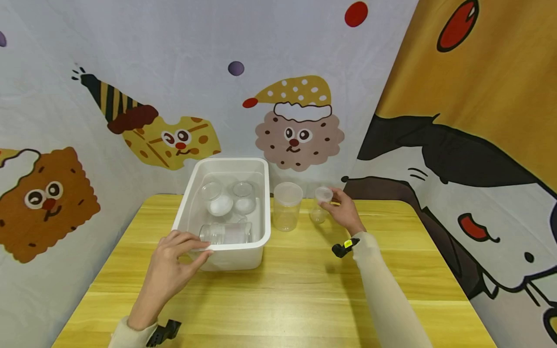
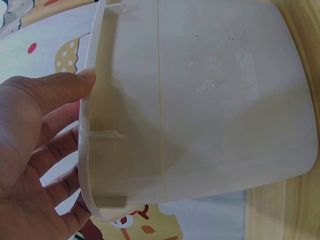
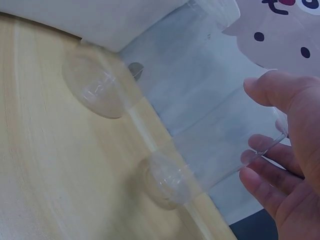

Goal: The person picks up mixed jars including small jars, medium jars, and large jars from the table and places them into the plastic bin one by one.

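Observation:
Along the front rim of a white plastic tub (image 1: 235, 261), my left hand (image 1: 169, 263) grips the edge, thumb on the outside in the left wrist view and fingers over the rim. My right hand (image 1: 345, 212) holds a small clear jar (image 1: 319, 213) near its top, thumb and fingers on opposite sides. The small jar is upright or nearly so; I cannot tell whether its base touches the table. Left of it stands a wider clear jar (image 1: 286, 212) with a translucent lid, close to the tub's right wall.
Inside the tub, a clear jar (image 1: 226, 234) lies on its side near the front. Behind it are more clear containers with round white parts (image 1: 220, 205). The wooden table (image 1: 304, 299) backs onto a printed cloth (image 1: 300, 43).

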The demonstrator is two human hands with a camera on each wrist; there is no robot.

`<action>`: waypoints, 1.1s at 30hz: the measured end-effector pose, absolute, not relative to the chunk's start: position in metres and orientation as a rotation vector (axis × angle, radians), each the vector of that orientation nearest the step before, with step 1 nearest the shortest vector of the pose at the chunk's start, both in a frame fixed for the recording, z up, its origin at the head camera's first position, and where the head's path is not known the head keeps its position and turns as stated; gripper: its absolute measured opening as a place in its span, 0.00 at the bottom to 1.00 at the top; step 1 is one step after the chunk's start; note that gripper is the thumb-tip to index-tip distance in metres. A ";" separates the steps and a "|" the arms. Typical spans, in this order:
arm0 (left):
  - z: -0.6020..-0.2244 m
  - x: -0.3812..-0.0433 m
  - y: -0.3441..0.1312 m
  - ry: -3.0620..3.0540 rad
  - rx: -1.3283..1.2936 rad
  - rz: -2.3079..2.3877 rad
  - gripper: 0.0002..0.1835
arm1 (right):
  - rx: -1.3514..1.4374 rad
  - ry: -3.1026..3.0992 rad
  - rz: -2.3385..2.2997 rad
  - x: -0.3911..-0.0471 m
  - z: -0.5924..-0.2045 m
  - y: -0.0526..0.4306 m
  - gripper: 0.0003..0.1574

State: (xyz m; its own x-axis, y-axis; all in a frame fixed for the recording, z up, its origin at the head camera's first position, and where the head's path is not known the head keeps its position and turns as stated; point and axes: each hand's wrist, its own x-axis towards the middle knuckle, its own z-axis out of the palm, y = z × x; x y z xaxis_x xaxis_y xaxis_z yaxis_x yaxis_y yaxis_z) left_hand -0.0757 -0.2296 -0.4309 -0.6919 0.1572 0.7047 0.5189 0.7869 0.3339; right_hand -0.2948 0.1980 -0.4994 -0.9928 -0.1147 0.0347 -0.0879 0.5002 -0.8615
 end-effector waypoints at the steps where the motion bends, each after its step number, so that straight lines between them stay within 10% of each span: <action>1: -0.431 -0.076 -0.230 -2.288 -0.499 -0.689 0.12 | -0.190 2.694 -1.549 -0.295 -0.498 0.198 0.42; 33: -0.433 -0.077 -0.231 -2.292 -0.491 -0.696 0.11 | -0.429 2.795 -1.569 -0.284 -0.455 0.191 0.38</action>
